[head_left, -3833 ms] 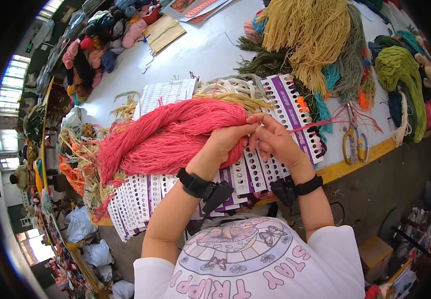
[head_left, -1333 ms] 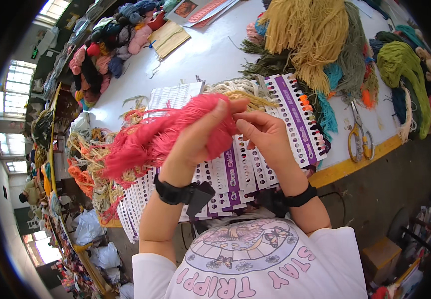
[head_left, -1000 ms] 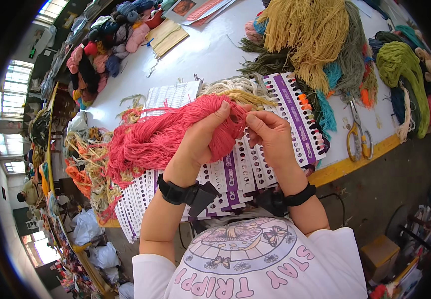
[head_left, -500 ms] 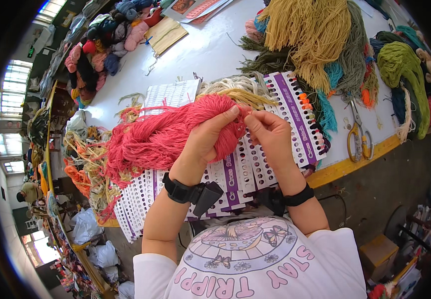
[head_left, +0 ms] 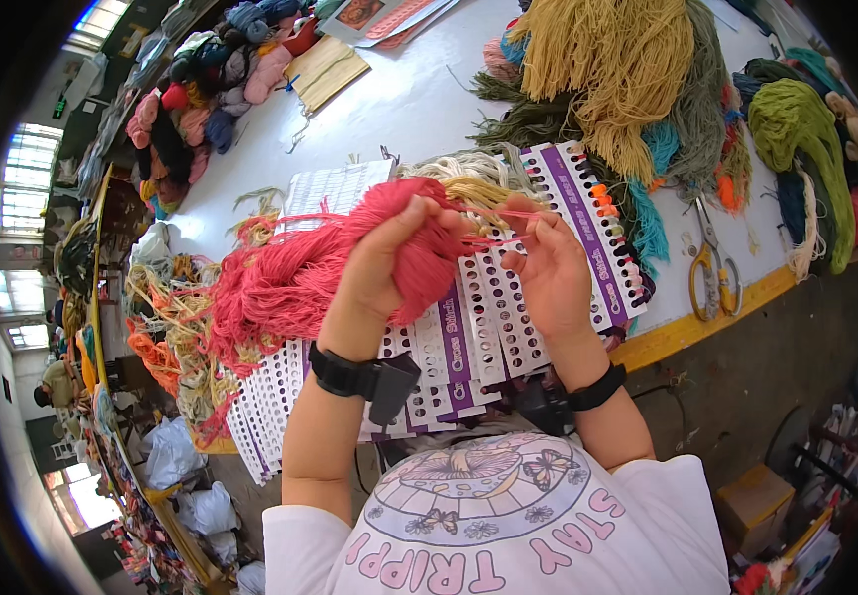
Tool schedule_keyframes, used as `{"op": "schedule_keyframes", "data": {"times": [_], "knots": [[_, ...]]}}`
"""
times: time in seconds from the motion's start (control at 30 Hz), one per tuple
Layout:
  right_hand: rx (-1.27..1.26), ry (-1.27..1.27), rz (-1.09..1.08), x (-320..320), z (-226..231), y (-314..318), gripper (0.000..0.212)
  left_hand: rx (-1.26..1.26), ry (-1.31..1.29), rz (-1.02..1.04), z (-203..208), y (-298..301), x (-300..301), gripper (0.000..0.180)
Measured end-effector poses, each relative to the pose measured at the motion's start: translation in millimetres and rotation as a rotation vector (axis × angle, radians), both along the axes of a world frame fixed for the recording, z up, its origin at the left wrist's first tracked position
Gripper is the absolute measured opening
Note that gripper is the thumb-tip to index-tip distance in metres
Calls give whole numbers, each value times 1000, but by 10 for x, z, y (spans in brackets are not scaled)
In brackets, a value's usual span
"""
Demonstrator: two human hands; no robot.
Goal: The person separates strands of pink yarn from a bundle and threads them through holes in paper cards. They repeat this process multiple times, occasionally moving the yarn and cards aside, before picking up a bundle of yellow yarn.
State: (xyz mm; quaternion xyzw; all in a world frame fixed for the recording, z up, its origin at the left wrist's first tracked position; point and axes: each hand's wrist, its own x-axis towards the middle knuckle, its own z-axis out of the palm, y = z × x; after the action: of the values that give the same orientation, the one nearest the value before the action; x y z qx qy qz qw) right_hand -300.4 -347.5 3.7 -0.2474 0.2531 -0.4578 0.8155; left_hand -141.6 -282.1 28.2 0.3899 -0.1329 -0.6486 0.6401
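Note:
A thick bundle of coral-red thread (head_left: 290, 283) lies over a stack of white and purple punched thread cards (head_left: 463, 347). My left hand (head_left: 373, 260) is closed round the bundle's right end, its thumb on top. A few thin red strands stretch from there to my right hand (head_left: 554, 273), whose fingers pinch them a short way to the right. The exact grip of those fingertips is partly hidden. Beige and cream thread (head_left: 463, 174) lies behind the bundle, beside a printed paper sheet (head_left: 335, 188).
Orange-handled scissors (head_left: 711, 273) lie near the table's yellow right edge (head_left: 761, 297). Large tan hanks (head_left: 612, 69) and an olive-green hank (head_left: 791, 129) are piled at the far right. Balled yarn (head_left: 201, 109) and a wooden board (head_left: 330, 71) lie at the far left.
My hands have moved apart: the left slightly left with the bundle, the right slightly right. The red strands between them are now longer and drawn out.

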Motion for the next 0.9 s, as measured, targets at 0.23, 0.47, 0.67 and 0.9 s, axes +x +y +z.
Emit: {"op": "schedule_keyframes", "data": {"times": [0.23, 0.47, 0.67, 0.9], "knots": [[-131, 298, 177, 32, -38, 14, 15, 142, -104, -10, 92, -86, -150, 27], [-481, 473, 122, 96, -122, 32, 14, 93, -162, 40, 35, -82, -287, 28], [-420, 321, -54, 78, -176, -10, 9, 51, -262, 131, -102, -65, -237, 28], [-200, -96, -456, -1894, -504, -1230, 12, -623, 535, 421, 607, 411, 748, 26]]}}
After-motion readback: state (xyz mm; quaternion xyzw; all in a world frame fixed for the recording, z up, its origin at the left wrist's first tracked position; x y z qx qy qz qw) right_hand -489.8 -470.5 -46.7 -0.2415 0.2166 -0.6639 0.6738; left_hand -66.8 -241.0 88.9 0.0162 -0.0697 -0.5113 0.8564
